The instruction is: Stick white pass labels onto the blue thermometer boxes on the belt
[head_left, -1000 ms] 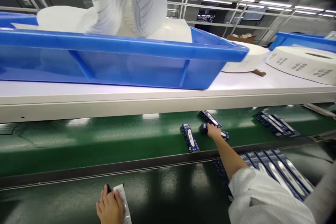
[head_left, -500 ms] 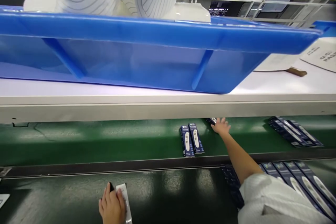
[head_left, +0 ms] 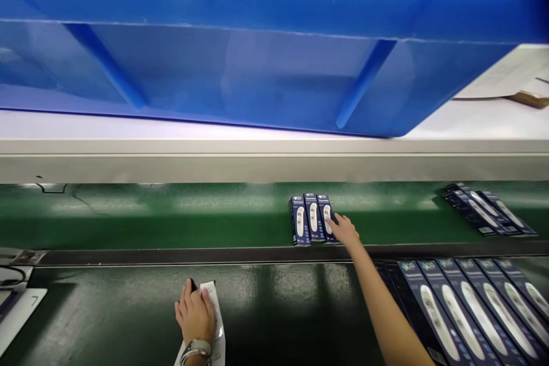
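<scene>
Navy boxes [head_left: 312, 218], three side by side on the green conveyor belt [head_left: 128, 217]! Right hand [head_left: 343, 230] at their 4 o'clock, fingers spread against the end box; left hand [head_left: 195, 314] at 7 o'clock, fingers curled over a white paper strip [head_left: 219, 320]; blue bin [head_left: 257, 68] looming above on the counter [head_left: 472, 126].

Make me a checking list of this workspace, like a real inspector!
Surface: green conveyor belt, with a darker belt nearer.
Job's things: three blue boxes side by side on the green belt; more blue boxes at right.
Clutter: white sheets at the left edge.
Grippers: right hand touching the rightmost of the three boxes; left hand on a white paper strip.
Cables: nothing clearly seen.
Surroundings: blue plastic tray on a white shelf.
</scene>
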Tool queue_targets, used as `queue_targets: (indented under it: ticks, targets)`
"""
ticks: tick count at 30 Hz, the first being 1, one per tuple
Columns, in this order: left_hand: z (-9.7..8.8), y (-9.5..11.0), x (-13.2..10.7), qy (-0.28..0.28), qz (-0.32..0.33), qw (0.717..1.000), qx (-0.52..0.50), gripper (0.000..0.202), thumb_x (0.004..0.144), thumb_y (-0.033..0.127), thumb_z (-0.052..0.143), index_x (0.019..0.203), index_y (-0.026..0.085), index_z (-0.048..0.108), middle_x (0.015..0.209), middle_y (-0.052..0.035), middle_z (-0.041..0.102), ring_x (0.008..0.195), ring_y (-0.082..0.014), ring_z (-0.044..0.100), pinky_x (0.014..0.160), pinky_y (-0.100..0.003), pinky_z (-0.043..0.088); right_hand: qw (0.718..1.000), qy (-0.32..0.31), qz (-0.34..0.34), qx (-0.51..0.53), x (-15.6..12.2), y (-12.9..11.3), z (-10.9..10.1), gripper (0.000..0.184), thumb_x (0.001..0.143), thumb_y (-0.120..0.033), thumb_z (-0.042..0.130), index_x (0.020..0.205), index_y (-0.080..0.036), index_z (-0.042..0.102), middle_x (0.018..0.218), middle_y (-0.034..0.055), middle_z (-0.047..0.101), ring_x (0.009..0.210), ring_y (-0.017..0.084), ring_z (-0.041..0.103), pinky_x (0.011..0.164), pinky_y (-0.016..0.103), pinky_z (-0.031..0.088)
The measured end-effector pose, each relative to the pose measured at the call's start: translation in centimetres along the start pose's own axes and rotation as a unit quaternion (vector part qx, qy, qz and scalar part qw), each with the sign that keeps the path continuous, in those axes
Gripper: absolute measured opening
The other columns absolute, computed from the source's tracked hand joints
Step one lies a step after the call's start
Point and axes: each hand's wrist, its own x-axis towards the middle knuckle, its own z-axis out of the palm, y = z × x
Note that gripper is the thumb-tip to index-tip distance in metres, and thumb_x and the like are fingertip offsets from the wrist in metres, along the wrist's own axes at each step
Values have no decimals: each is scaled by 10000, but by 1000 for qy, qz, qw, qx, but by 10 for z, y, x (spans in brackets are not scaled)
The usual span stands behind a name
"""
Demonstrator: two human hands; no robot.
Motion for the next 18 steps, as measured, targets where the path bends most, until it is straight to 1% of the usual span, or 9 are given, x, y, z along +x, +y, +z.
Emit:
queue_targets:
  ticks: [1, 2, 4, 5, 6, 8, 11, 13, 18]
  targets:
    - [-1, 1, 0, 4, 0, 1000, -1, 375, 868, 328, 245, 809, 109, 544, 1247, -183, 467, 1176, -313, 394, 993, -496, 267, 999, 30, -21, -12, -14, -18, 6, 547, 902, -385, 254, 1320, -43, 339, 1350, 255, 289, 1235, 373, 288, 925, 578, 261]
    - [-2, 2, 0, 8, 1, 1000, -1, 380, 871, 330, 242, 812, 107, 544, 1242, -182, 471, 1174, -314, 396, 995, -495, 265, 997, 54, -59, -23, -27, -37, 13, 559, 902, -374, 238, 1352, -45, 277, 1401, 239, 190, 1280, 369, 183, 960, 586, 192]
    - [-3, 3, 0, 13, 0, 1000, -2, 385, 876, 334, 239, 814, 106, 544, 1237, -176, 475, 1174, -311, 398, 1001, -492, 259, 983, 68, -167, -42, -49, -77, 32, 521, 889, -374, 290, 1359, -151, 301, 1454, 108, 111, 1323, 286, 66, 1038, 501, 109]
    - [-4, 4, 1, 15, 0, 1000, -3, 388, 878, 336, 238, 812, 106, 544, 1238, -175, 474, 1176, -311, 396, 1002, -492, 257, 972, 61, -222, -53, -56, -95, 43, 489, 871, -385, 345, 1330, -219, 363, 1455, 36, 141, 1329, 240, 70, 1064, 440, 94]
    - [-4, 4, 1, 16, 0, 1000, -4, 391, 880, 336, 236, 811, 105, 545, 1240, -175, 473, 1176, -311, 396, 1001, -494, 256, 961, 53, -262, -63, -60, -111, 54, 464, 847, -377, 401, 1291, -244, 424, 1441, 8, 200, 1326, 216, 104, 1076, 399, 90]
    - [-4, 5, 1, 18, 0, 1000, -5, 401, 882, 335, 231, 812, 100, 548, 1243, -181, 469, 1175, -314, 396, 995, -501, 261, 951, 47, -293, -86, -58, -131, 72, 443, 815, -277, 454, 1242, -166, 493, 1395, 76, 307, 1309, 243, 174, 1075, 429, 82]
    - [-5, 6, 2, 17, 0, 1000, -6, 403, 881, 327, 236, 813, 91, 555, 1245, -192, 466, 1179, -315, 390, 994, -504, 261, 950, 72, -280, -114, -38, -133, 83, 459, 809, -130, 382, 1260, -100, 464, 1384, 136, 304, 1312, 300, 128, 1029, 570, 22]
    - [-5, 7, 1, 13, -1, 1000, -8, 392, 878, 317, 249, 812, 87, 560, 1256, -194, 457, 1189, -312, 381, 1002, -501, 250, 952, 96, -259, -129, -24, -122, 82, 493, 809, -90, 327, 1284, -158, 441, 1413, 90, 250, 1314, 330, 67, 979, 647, 3]
    - [-6, 6, 1, 0, -3, 1000, -19, 363, 865, 296, 275, 821, 93, 572, 1275, -185, 445, 1217, -296, 350, 1016, -498, 230, 958, 137, -196, -158, -5, -80, 69, 575, 790, -45, 270, 1312, -247, 399, 1433, 14, 189, 1288, 416, 65, 883, 737, 101]
